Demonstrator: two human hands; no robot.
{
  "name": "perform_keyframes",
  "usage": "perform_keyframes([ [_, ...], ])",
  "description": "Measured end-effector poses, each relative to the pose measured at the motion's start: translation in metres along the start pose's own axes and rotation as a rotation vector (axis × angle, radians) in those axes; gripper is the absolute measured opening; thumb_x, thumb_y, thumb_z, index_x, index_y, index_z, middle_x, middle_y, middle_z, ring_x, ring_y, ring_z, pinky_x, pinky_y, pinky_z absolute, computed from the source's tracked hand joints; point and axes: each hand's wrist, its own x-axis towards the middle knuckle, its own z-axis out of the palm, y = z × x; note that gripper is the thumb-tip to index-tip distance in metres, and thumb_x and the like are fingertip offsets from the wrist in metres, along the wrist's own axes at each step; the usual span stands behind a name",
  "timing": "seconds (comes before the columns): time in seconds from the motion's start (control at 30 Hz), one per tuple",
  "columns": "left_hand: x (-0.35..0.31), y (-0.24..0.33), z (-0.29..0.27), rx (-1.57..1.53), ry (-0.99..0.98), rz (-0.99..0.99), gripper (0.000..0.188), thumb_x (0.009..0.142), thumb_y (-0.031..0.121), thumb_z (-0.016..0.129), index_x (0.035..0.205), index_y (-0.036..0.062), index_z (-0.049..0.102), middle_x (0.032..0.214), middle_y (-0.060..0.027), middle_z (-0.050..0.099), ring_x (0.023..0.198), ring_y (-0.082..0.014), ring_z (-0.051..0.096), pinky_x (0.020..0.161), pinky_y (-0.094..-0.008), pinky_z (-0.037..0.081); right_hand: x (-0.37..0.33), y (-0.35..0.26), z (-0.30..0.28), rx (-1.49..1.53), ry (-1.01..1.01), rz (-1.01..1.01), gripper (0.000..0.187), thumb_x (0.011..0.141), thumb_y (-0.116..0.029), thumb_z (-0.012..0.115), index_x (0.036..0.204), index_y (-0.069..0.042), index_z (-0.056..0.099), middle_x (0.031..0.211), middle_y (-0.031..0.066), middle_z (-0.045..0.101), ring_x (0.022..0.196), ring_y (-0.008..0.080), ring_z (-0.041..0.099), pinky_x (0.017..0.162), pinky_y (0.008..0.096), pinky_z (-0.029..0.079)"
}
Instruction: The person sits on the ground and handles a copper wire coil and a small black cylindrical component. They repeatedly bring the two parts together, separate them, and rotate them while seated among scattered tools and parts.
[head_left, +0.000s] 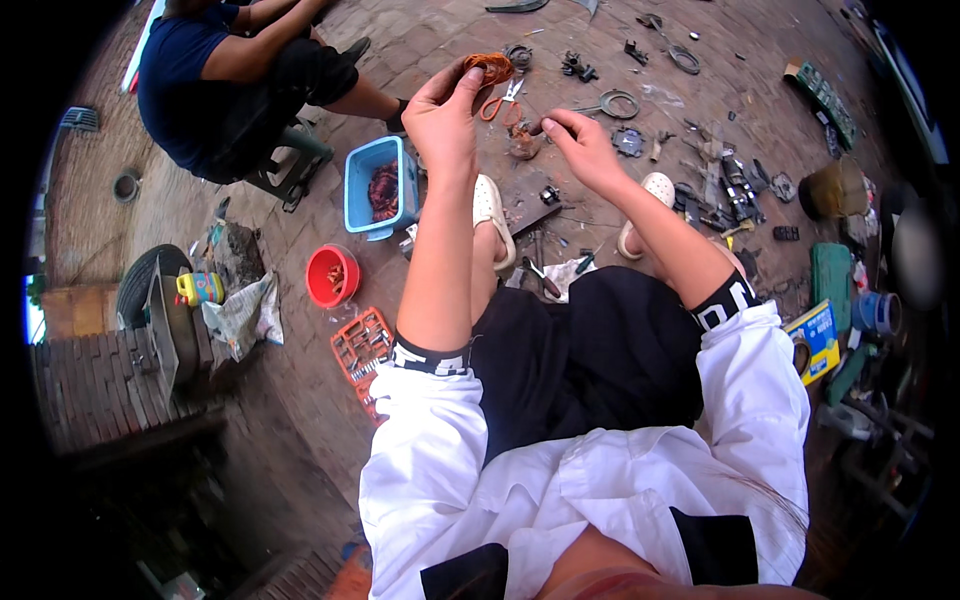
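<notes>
My left hand (447,112) is raised in front of me, its thumb and fingers closed on a loose coil of copper wire (490,68). My right hand (582,148) is held out to the right of it and a little lower. Its thumb and forefinger are pinched together, and whatever lies between them is too small to make out. Below the coil, scissors (503,103) with orange handles lie on the paving. A brownish tangled clump (522,141) shows just left of my right fingertips.
A blue basin (382,187) holds dark reddish windings; a red bowl (333,276) holds small copper-coloured pieces. An orange socket set (362,345) lies nearer me. At upper left a person (205,85) sits on a stool. Metal parts (738,185) litter the ground at right, near a bucket (835,188).
</notes>
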Motion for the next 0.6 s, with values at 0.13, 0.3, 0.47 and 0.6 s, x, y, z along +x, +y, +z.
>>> perform_keyframes([
  [0.13,0.001,-0.005,-0.004,0.067,0.043,0.067,0.022,0.081,0.0,0.064,0.101,-0.0084,0.063,0.092,-0.013,0.066,0.08,-0.0161,0.064,0.073,-0.026,0.054,-0.001,-0.004,0.001,-0.373,-0.005,-0.394,0.015,0.087,-0.014,0.055,0.096,-0.004,0.061,0.082,0.01,0.062,0.076,0.0239,0.06,0.065,0.033,0.048],
  [0.3,-0.002,-0.007,-0.006,0.453,0.019,0.248,0.019,0.08,0.001,0.065,0.097,-0.0057,0.066,0.086,-0.0082,0.069,0.075,-0.0111,0.064,0.069,-0.0226,0.05,-0.004,-0.037,0.005,-0.465,0.006,-0.547,0.01,0.084,-0.011,0.057,0.09,-0.004,0.06,0.081,0.0112,0.06,0.074,0.0316,0.058,0.061,0.0366,0.047],
  [0.47,-0.011,-0.006,0.003,0.784,-0.148,0.38,0.017,0.078,0.003,0.065,0.094,0.0003,0.068,0.082,-0.0117,0.069,0.07,-0.012,0.066,0.063,-0.0231,0.05,0.004,-0.057,-0.017,-0.522,0.127,-0.611,0.007,0.082,-0.011,0.057,0.087,-0.005,0.06,0.079,0.0103,0.06,0.072,0.0306,0.059,0.06,0.0371,0.047],
  [0.6,-0.022,0.004,0.012,0.777,-0.33,0.144,0.017,0.078,0.004,0.066,0.094,-0.0002,0.068,0.082,-0.0105,0.07,0.072,-0.0116,0.066,0.066,-0.0229,0.05,0.015,-0.049,-0.027,-0.615,0.216,-0.651,0.007,0.082,-0.01,0.058,0.086,-0.004,0.06,0.079,0.0108,0.059,0.071,0.0307,0.059,0.061,0.0367,0.047],
])
